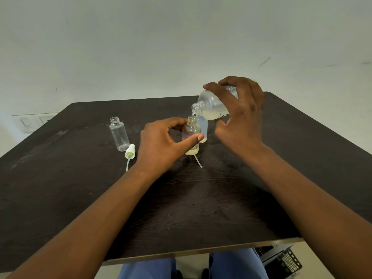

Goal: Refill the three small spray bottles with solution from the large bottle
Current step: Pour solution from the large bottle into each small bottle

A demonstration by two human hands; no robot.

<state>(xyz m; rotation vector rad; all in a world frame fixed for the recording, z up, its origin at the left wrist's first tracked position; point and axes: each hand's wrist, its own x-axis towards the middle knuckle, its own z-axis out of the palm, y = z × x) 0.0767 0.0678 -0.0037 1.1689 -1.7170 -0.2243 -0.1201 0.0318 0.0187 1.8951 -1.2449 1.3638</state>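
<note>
My right hand point(241, 115) grips the large clear bottle point(213, 105), tilted with its open neck down to the left. A thin stream of pale yellowish solution runs from it into a small open bottle point(191, 131). My left hand point(163, 141) holds that small bottle upright on the table between thumb and fingers; a little liquid lies at its bottom. A second small bottle point(203, 125), frosted, stands right behind it, partly hidden. A third small bottle point(119, 133), clear and uncapped, stands at the left.
A pale spray cap with its dip tube point(129, 153) lies on the dark wooden table point(201, 208) by the left bottle. Another thin tube point(198, 162) lies in front of the held bottle. A black crate point(281, 260) sits on the floor at the lower right.
</note>
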